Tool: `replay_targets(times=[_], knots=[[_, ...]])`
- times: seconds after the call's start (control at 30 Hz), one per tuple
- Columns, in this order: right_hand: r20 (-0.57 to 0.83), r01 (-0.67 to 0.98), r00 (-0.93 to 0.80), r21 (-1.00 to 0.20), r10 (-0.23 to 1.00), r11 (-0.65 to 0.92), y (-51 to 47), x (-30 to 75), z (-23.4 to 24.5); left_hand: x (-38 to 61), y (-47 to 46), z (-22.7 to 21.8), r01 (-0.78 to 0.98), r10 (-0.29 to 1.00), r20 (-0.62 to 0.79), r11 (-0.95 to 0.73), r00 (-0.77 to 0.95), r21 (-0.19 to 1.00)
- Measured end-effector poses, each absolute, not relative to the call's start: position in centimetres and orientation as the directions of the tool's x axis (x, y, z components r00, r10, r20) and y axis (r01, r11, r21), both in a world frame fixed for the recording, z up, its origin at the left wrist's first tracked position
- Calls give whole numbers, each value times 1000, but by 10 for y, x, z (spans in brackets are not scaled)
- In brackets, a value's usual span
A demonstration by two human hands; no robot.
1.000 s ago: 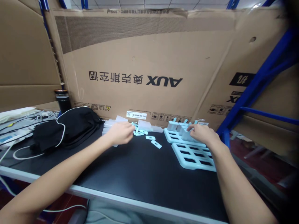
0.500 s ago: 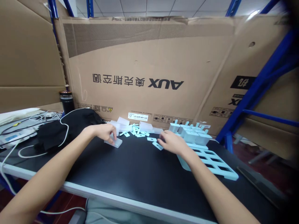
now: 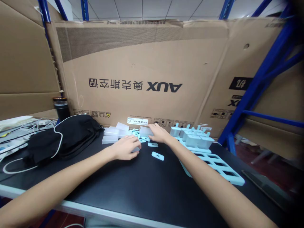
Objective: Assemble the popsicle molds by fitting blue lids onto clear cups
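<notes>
Translucent in our head view, one cup (image 3: 136,149) sat pinched in our left hand (image 3: 126,148), shifted toward twelve o'clock. Our right hand (image 3: 159,133) had left two separate lids (image 3: 158,155) for another cup, grip unclear; both hands apparently handled cups. At least three stacked cups (image 3: 110,139) lay at eleven, two racks (image 3: 235,180) at two.

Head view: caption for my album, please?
Left hand and right hand among translucent containers and blue pieces on a tabletop.

Blue racking (image 3: 253,90) and cardboard (image 3: 166,63) suggest a workshop.
</notes>
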State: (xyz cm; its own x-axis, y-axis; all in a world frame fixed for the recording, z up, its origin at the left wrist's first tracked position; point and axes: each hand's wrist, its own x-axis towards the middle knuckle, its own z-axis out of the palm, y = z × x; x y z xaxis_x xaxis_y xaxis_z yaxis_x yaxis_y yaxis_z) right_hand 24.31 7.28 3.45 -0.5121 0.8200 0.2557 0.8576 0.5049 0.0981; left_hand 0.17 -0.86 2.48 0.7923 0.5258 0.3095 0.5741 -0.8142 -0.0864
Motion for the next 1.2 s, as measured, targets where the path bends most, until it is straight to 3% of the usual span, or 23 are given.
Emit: replay_targets(times=[0.27, 0.83, 1.1, 1.2], knots=[[209, 858, -512, 175, 833, 484, 90, 236, 32, 61, -22, -2, 450, 389, 324, -882, 862, -140], [94, 869, -490, -29, 867, 495, 106, 230, 37, 42, -20, -2, 417, 389, 291, -908, 874, -41], [178, 871, -473, -51, 863, 489, 110, 258, 71, 36, -21, -4, 414, 406, 310, -909, 860, 43], [132, 885, -462, -2, 877, 466, 111, 280, 84, 36, -20, -5, 398, 395, 314, -916, 863, 59]])
